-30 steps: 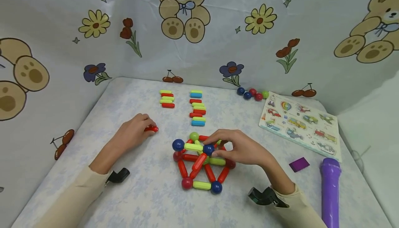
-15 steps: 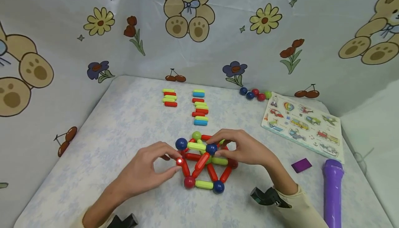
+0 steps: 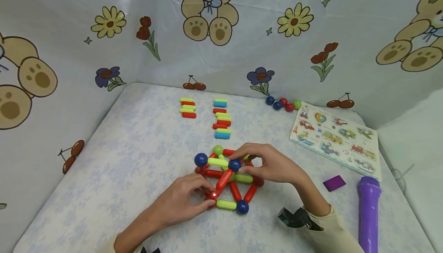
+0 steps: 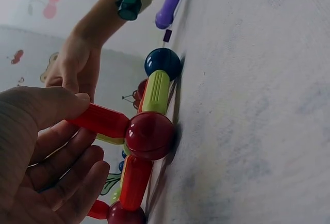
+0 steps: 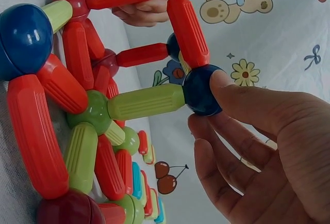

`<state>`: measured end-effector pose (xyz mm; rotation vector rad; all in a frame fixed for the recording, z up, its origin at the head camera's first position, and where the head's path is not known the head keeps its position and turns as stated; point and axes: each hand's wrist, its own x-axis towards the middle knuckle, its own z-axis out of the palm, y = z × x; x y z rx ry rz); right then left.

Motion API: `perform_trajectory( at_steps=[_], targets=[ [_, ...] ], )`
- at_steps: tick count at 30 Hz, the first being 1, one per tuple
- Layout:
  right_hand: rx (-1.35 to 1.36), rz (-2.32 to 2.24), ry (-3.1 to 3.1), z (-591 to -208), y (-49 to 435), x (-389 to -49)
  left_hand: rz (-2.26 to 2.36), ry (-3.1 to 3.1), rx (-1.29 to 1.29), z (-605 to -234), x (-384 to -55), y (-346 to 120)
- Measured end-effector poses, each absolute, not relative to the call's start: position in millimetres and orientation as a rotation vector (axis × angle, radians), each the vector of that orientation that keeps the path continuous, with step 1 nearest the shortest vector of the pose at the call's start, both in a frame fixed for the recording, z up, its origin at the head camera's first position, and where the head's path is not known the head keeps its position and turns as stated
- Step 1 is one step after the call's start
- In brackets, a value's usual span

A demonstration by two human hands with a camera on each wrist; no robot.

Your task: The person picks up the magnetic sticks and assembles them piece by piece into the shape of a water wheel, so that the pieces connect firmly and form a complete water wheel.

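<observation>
My left hand [image 3: 185,199] pinches a red magnetic rod [image 4: 105,121] between thumb and fingers. The rod's far end meets a dark red ball [image 4: 149,135] at the near left corner of a ball-and-rod frame; in the head view its pale tip faces up. My right hand [image 3: 266,162] grips a blue ball [image 5: 202,91] at the top of the frame. From that ball run a yellow-green rod [image 5: 147,101] and a red rod [image 5: 188,30] whose other end is free. Another blue ball [image 3: 201,160] sits at the upper left, joined by a yellow-green rod [image 3: 218,162].
Loose rods lie in two columns behind the frame, a short one [image 3: 188,109] and a longer one [image 3: 222,123]. Several balls [image 3: 283,102] rest by the back edge, next to a picture board [image 3: 335,137]. At right are a purple card [image 3: 334,183] and a purple microphone-shaped toy [image 3: 368,214].
My left hand has brought the red rod from the table's left side to the frame, then down to the near red ball. My right hand stays on the blue ball.
</observation>
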<state>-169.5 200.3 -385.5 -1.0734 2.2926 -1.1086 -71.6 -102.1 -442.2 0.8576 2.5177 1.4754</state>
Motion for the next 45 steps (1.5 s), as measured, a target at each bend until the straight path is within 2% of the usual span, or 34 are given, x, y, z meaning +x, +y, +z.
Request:
perform_trajectory(
  at_steps=[6,9,15,21,25,36,41,45],
  targets=[
    [-1.076,-1.124,2.36,-385.7,211.0,-187.6,1.489,2.486,0.845,-440.9,-67.5,-106.7],
    [-0.975,-1.057,2.607,-388.3,230.6,-220.1,1.503,2.47,0.845,-441.5,-67.4,-107.6],
    [-0.521,-0.688,3.046,-405.3,278.9,-302.3,1.515,2.45,0.873,-443.6,-67.6,-106.7],
    [-0.443,-0.309,3.137,-432.5,288.8,-341.9,1.458,2.465,0.873,-441.9,-67.9,-107.9],
    [-0.417,-0.133,3.211,-444.3,283.2,-348.2,1.455,2.456,0.867,-440.3,-68.3,-110.2],
    [-0.389,-0.162,3.241,-448.6,285.4,-341.8,1.464,2.381,0.862,-441.8,-74.7,-114.8],
    [-0.532,-0.626,3.354,-431.4,263.9,-310.0,1.487,2.238,0.812,-442.0,-84.9,-109.0],
    [-0.9,-1.017,3.299,-405.1,230.7,-265.6,1.547,2.153,0.779,-443.5,-88.6,-106.2]
  ],
)
